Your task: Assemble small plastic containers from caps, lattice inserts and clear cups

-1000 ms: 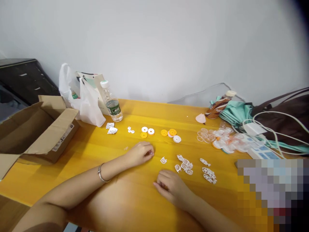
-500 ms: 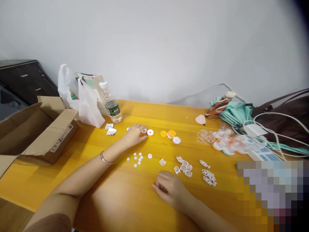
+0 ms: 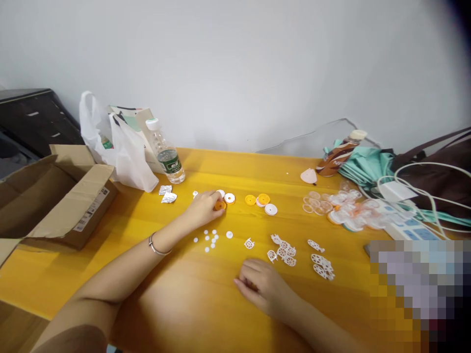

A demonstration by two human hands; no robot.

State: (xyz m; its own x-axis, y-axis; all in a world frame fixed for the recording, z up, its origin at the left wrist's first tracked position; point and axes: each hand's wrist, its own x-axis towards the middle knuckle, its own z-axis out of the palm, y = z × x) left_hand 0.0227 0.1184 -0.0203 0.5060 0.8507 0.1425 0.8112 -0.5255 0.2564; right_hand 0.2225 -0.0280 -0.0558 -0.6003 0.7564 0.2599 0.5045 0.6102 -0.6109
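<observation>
Far left, an open brown cardboard box (image 3: 71,201) with creased flaps; then a thin, wrinkled white plastic bag (image 3: 130,164) with something green (image 3: 107,143) inside, a stiff paper bag (image 3: 144,120) behind, and a clear, part-filled bottle (image 3: 170,162). Next, two crumpled pieces of foil (image 3: 169,197). Along the glossy yellow table (image 3: 209,166), eight small, flat white discs (image 3: 206,250) and one larger disc (image 3: 229,235). Above these, left hand (image 3: 201,211) with thumb and fingers narrow about one round orange wheel (image 3: 220,205); cannot tell whether firmly held. Touching or just beside, two white wheels (image 3: 226,198) with central holes. Rightward, one lone spoked piece (image 3: 249,243), right hand (image 3: 263,287) loosely curled near the table; cannot tell how tightly closed. Beyond, a wheel group (image 3: 264,198), two orange and two pale; two clusters of lacy white plastic pieces (image 3: 282,252), too overlapped to count; clear rings (image 3: 312,208); filmy clear packets (image 3: 351,215) with orange and teal rims inside.
</observation>
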